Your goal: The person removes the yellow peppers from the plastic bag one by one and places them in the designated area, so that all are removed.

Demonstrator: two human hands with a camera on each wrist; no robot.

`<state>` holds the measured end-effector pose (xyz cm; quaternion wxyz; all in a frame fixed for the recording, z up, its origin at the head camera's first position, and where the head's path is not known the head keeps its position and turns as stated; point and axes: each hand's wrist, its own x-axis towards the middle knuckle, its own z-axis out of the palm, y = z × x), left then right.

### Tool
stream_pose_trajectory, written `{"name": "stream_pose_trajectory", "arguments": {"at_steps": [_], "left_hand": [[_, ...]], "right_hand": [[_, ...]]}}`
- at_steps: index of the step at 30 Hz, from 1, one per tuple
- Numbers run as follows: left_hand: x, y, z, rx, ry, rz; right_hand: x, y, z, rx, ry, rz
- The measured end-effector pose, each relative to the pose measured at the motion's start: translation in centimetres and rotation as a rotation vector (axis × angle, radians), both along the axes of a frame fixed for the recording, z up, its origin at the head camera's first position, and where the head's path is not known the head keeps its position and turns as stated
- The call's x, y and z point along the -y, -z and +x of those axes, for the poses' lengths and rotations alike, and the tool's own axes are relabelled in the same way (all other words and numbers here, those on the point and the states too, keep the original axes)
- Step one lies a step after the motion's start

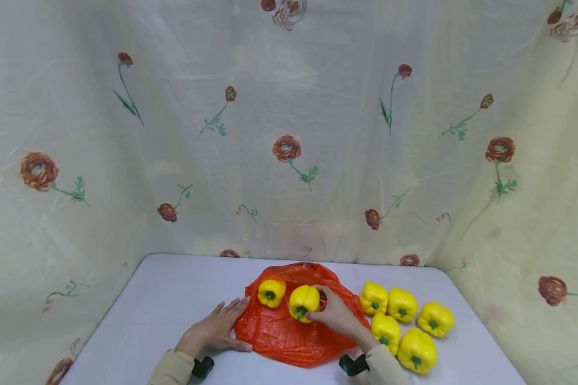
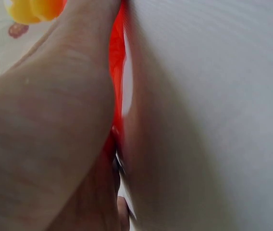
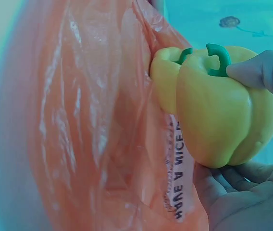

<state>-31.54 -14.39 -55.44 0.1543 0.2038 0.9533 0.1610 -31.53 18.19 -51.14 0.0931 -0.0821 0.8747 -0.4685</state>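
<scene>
A red plastic bag point(image 1: 289, 336) lies flat on the white table. My right hand point(image 1: 336, 315) grips a yellow bell pepper point(image 1: 304, 300) over the bag; in the right wrist view the thumb is by the green stem of this bell pepper point(image 3: 223, 110) and the fingers are beneath it. Another yellow bell pepper point(image 1: 272, 293) rests on the bag to the left, partly hidden behind the held one in the right wrist view. My left hand point(image 1: 220, 326) lies with fingers spread at the bag's left edge, palm down. Printed lettering point(image 3: 177, 168) shows on the bag.
Several yellow bell peppers point(image 1: 403, 305) stand in a group on the table right of the bag, the nearest ones close to my right forearm. A curtain with printed flowers point(image 1: 289, 160) hangs behind the white table point(image 1: 173, 289) and along its sides.
</scene>
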Motion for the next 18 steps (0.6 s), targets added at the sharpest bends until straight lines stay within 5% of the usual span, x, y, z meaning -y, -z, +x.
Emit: {"name": "stream_pose_trajectory", "arguments": {"at_steps": [18], "left_hand": [[-0.1,-0.3,0.2,0.014,-0.015,0.008]], "right_hand": [[-3.2,-2.0,3.3,0.05,0.143,-0.048]]}}
